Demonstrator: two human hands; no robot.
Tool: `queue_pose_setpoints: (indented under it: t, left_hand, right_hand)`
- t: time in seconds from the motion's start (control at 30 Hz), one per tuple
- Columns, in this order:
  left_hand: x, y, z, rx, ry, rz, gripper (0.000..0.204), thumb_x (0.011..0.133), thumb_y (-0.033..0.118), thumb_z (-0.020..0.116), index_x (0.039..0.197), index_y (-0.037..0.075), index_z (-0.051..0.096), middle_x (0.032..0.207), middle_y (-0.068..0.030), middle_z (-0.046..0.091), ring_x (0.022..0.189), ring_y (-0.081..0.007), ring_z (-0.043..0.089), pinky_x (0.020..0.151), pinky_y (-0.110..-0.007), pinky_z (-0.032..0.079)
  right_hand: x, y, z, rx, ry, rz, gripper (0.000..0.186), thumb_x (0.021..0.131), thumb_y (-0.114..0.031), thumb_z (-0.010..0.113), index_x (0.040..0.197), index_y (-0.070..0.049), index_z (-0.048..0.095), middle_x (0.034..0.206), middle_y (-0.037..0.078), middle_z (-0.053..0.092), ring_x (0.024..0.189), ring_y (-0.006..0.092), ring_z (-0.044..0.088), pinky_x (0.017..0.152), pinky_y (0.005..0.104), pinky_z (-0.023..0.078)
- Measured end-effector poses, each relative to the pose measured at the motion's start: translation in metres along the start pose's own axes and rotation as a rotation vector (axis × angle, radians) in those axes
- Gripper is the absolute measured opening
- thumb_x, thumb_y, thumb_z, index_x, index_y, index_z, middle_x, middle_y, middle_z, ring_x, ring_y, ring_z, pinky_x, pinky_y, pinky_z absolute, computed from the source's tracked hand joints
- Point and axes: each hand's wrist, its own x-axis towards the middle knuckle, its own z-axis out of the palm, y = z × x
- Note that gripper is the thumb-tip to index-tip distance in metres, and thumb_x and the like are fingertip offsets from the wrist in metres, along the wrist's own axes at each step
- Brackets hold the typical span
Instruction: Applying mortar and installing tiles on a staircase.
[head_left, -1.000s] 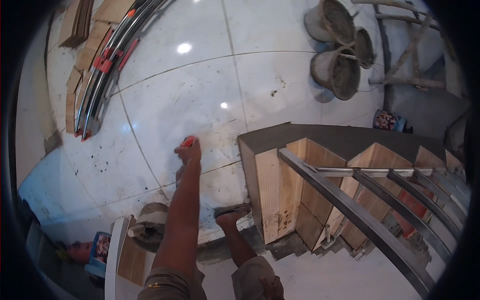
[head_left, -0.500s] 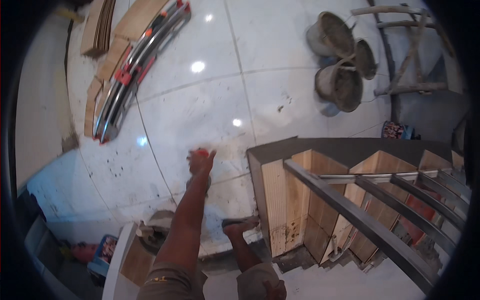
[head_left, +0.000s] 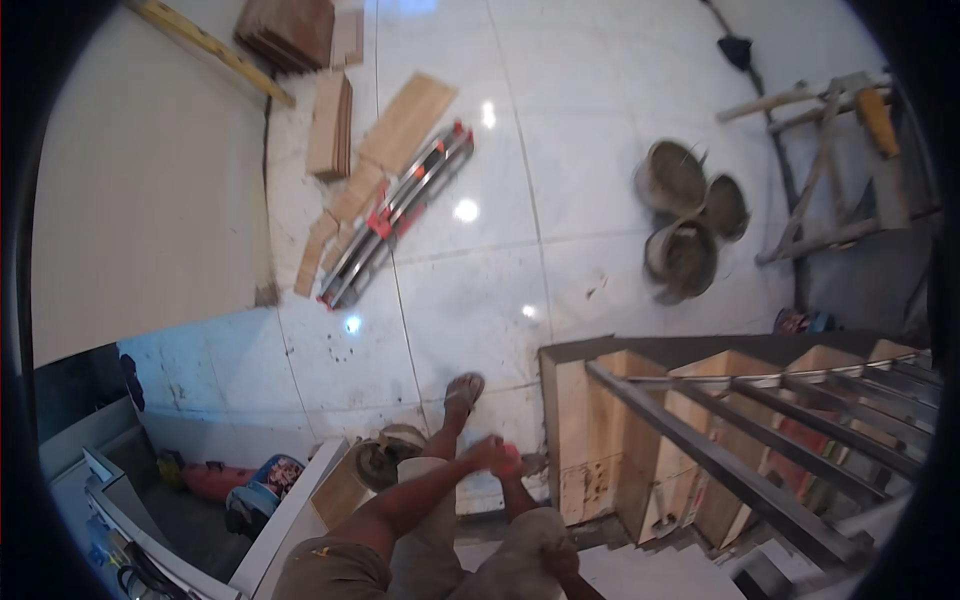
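Note:
My left arm reaches across my legs. My left hand (head_left: pixel 487 455) is closed round a small red object (head_left: pixel 510 461), too blurred to name, close to the side of the tiled stairs (head_left: pixel 585 440). Against the right knee of my shorts (head_left: pixel 525 540) lies my right hand (head_left: pixel 560 556); its fingers are dark and hard to make out. My left foot (head_left: pixel 463 388) stands on the white floor tiles. Beside my left leg is a round bucket (head_left: pixel 385 455).
A manual tile cutter (head_left: pixel 405 205) lies on the floor by wood-look tiles (head_left: pixel 410 115). Three mortar-stained buckets (head_left: pixel 683 255) stand farther right, near a wooden trestle (head_left: pixel 830 180). Metal railing (head_left: pixel 700 440) runs along the stairs. A white ledge (head_left: pixel 290 515) borders the lower left.
My left hand has come back from over the floor toward my legs, still with the red object. The view has shifted, and my left foot now shows on the floor.

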Motion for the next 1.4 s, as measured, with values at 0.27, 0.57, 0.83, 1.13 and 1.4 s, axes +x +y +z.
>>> queue_pose_setpoints:
  t: [0.27,0.57,0.83,1.13,1.4]
  left_hand:
    - [-0.216,0.161,0.100,0.382,-0.583,0.018,0.128,0.079,0.047,0.089,0.167,0.002,0.008,0.155,-0.0213,0.042,0.136,-0.0259,0.049,0.111,-0.036,0.043]
    - [-0.250,0.341,0.195,0.653,-0.688,-0.221,0.117,0.097,0.063,0.066,0.166,-0.003,-0.001,0.150,-0.0214,0.051,0.129,-0.0250,0.057,0.101,-0.035,0.051]
    - [-0.242,0.336,0.297,1.046,-0.945,-0.239,0.063,0.108,0.052,0.055,0.150,0.006,0.052,0.124,-0.0043,0.066,0.113,-0.0141,0.058,0.102,-0.028,0.044]
    - [-0.178,0.383,0.335,1.619,-0.802,0.311,0.047,0.104,0.050,0.058,0.102,0.006,0.075,0.093,-0.0076,0.073,0.089,-0.0154,0.066,0.083,-0.037,0.054]
    - [-0.201,0.438,0.483,1.582,-0.458,0.436,0.041,0.102,0.035,0.065,0.082,-0.001,0.073,0.070,-0.0116,0.069,0.065,-0.0177,0.065,0.065,-0.036,0.051]
  right_hand:
    - [-0.059,-0.051,-0.062,1.234,-0.318,-0.137,0.038,0.109,-0.026,0.049,0.142,-0.009,0.061,0.134,0.011,0.066,0.112,0.0239,0.068,0.103,0.0427,0.053]
    - [-0.167,-0.031,-0.165,1.788,-0.194,-0.626,0.026,0.103,-0.029,0.066,0.123,-0.012,0.068,0.124,0.002,0.069,0.118,0.0186,0.065,0.097,0.0430,0.054]
    - [-0.195,0.099,-0.098,2.070,0.234,-0.604,0.019,0.097,-0.016,0.071,0.112,-0.004,0.069,0.111,0.008,0.069,0.105,0.0194,0.068,0.092,0.0392,0.060]
    - [-0.166,0.337,-0.011,3.182,0.790,-0.170,0.011,0.099,-0.014,0.066,0.106,-0.006,0.069,0.102,0.007,0.066,0.093,0.0192,0.064,0.085,0.0339,0.057]
    - [-0.121,0.387,-0.079,3.287,0.786,-0.122,0.018,0.103,-0.026,0.068,0.114,-0.012,0.067,0.100,0.001,0.064,0.091,0.0151,0.061,0.083,0.0316,0.054]
